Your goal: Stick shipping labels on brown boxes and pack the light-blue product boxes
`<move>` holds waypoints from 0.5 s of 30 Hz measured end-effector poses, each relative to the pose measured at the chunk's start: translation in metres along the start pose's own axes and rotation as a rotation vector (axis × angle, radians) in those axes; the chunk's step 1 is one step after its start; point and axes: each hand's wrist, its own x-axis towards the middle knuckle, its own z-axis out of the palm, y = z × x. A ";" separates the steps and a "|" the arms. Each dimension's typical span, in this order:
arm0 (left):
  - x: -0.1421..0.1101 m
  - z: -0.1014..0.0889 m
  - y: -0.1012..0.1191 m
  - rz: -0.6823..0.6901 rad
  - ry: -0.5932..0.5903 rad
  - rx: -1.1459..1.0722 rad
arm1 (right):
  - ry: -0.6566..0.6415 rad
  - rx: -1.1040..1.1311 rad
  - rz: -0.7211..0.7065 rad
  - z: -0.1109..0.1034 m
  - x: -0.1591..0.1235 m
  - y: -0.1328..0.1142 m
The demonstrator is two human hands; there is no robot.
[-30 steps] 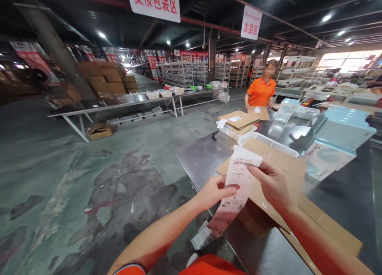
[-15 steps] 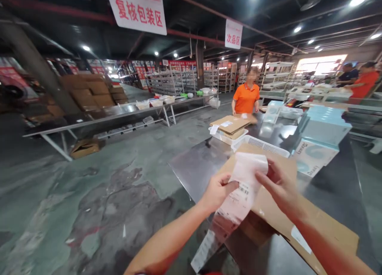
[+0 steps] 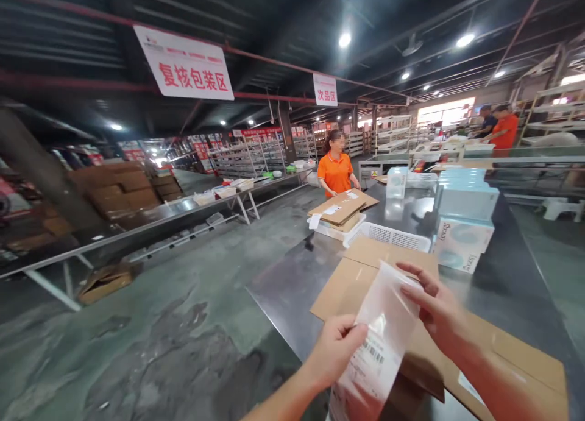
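Observation:
A strip of white shipping labels (image 3: 381, 326), printed with a barcode and small text, hangs between my hands and runs off the bottom of the view. My left hand (image 3: 336, 348) pinches its left edge, thumb on top. At the upper right edge, my right hand (image 3: 441, 311) has the strip between thumb and fingers. Below and behind the strip lies flattened brown cardboard (image 3: 350, 287) on the dark metal table (image 3: 283, 293). More cardboard (image 3: 525, 363) lies under my right forearm and carries a partly hidden white label.
Beyond the cardboard sit a white basket (image 3: 397, 235) and a pile of flat cartons (image 3: 342, 208). Light-blue and white boxes (image 3: 461, 241) are stacked to the right. A person in orange (image 3: 336, 174) stands at the table's far side. A long bench (image 3: 150, 217) runs along the left.
The view has turned right and tilted up. The strip's upper end, curled over before, now stands up straighter. Both hands still hold it. The person in orange has come closer to the carton pile.

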 end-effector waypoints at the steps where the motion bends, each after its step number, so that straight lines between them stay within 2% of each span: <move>1: 0.000 0.000 -0.002 -0.009 0.002 0.006 | -0.002 -0.016 -0.001 -0.003 0.002 0.001; 9: -0.004 -0.001 -0.013 -0.079 0.001 0.009 | -0.155 -0.224 -0.034 -0.021 0.007 -0.002; 11: -0.003 0.000 -0.013 -0.066 -0.002 0.031 | -0.142 -0.249 -0.058 -0.021 0.004 -0.003; 15: 0.002 0.003 -0.015 -0.005 0.036 0.060 | -0.031 -0.253 -0.088 -0.021 0.001 -0.003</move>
